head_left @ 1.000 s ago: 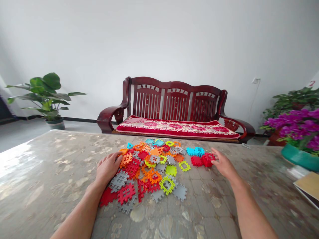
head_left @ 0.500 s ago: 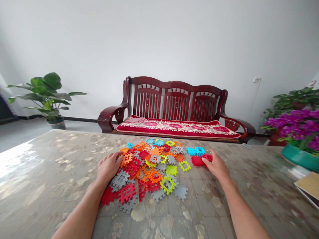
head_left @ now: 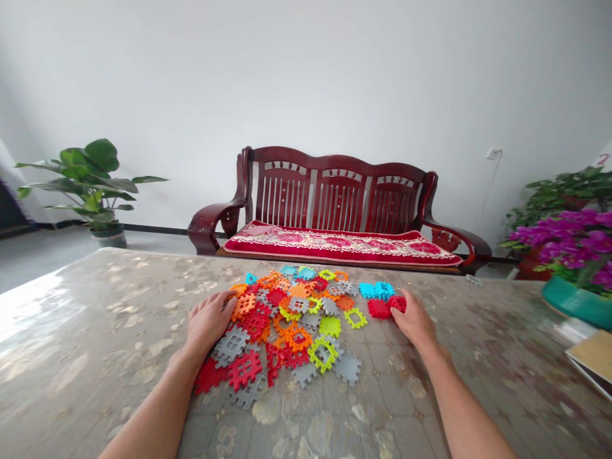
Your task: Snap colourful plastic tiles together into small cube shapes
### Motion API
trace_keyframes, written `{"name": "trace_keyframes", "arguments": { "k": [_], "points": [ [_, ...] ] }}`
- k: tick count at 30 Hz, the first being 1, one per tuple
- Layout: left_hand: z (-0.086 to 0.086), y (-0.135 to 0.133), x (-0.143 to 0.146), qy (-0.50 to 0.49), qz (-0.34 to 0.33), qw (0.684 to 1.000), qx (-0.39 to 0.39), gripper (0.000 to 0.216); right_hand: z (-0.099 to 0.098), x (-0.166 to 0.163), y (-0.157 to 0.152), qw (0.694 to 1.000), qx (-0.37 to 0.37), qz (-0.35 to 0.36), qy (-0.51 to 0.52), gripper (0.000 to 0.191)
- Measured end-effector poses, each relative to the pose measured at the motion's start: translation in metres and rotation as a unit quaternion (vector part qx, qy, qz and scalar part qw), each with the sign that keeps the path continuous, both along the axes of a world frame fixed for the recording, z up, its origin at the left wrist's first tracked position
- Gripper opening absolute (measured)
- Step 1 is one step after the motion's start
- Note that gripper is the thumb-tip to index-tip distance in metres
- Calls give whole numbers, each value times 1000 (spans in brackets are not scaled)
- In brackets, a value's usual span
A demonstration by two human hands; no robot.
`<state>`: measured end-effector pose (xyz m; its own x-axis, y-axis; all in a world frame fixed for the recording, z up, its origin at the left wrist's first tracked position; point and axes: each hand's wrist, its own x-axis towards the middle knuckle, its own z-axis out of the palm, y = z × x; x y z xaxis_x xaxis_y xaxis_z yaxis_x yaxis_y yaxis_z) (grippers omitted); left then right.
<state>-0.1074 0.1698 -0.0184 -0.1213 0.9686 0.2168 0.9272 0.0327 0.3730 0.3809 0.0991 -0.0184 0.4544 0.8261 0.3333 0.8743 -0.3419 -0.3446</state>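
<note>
A heap of interlocking plastic tiles with notched edges, in red, orange, grey, lime and blue, lies on the table. My left hand (head_left: 209, 320) rests at the heap's left edge, fingers loosely extended and thumb apart, beside an orange lattice tile (head_left: 245, 306); its fingertips are partly hidden. To the right of the heap, my right hand (head_left: 417, 323) has thumb and fingers closed around the edge of a red openwork tile (head_left: 397, 303). That tile adjoins a solid red tile (head_left: 378, 309). Just behind are a solid blue tile (head_left: 367, 290) and a blue openwork tile (head_left: 384, 291).
The table (head_left: 325, 427) has a shiny patterned cover. At its right side stand a teal planter (head_left: 576, 305) with purple flowers and a tan box or book (head_left: 593, 358). Beyond the table is a wooden bench (head_left: 335, 191); a potted plant (head_left: 108, 236) stands left.
My right hand's thumb and fingers have drawn slightly closer around the red openwork tile. My left hand and the heap look the same.
</note>
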Motion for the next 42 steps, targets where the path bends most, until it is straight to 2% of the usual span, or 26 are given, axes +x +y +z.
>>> {"name": "trace_keyframes", "arguments": {
  "k": [6, 11, 15, 18, 21, 25, 29, 33, 38, 42],
  "points": [
    [1, 0, 1, 1, -5, 1000, -11, 44, 2, 0, -2, 1000, 0, 1, -18, 59],
    [1, 0, 1, -4, 0, 1000, -12, 46, 12, -13, -3, 995, 83, 38, -49, 54],
    [2, -1, 2, -4, 0, 1000, -7, 44, 18, -51, -4, 977, 125, 170, -1, 38],
    [2, -2, 2, -3, -1, 1000, -9, 44, 24, -95, -12, 952, 83, 292, 43, 28],
    [2, -1, 2, -4, -3, 1000, -17, 46, 33, -141, -26, 913, 52, 398, 70, 26],
    [2, -1, 3, -2, -1, 1000, -20, 46, 43, -183, -40, 877, 29, 477, 57, 27],
    [4, -3, 5, -1, 4, 1000, -19, 45, 41, -202, -43, 871, -17, 491, -3, 45],
    [4, -3, 5, -1, 3, 1000, -16, 44, 34, -209, -44, 875, -40, 477, -65, 42],
    [1, -2, 3, -4, 2, 1000, -8, 45, 29, -212, -46, 851, -14, 498, -165, 45],
    [1, -2, 4, 0, 3, 1000, -9, 45, 26, -211, -42, 861, 20, 479, -170, 38]
  ]
}}
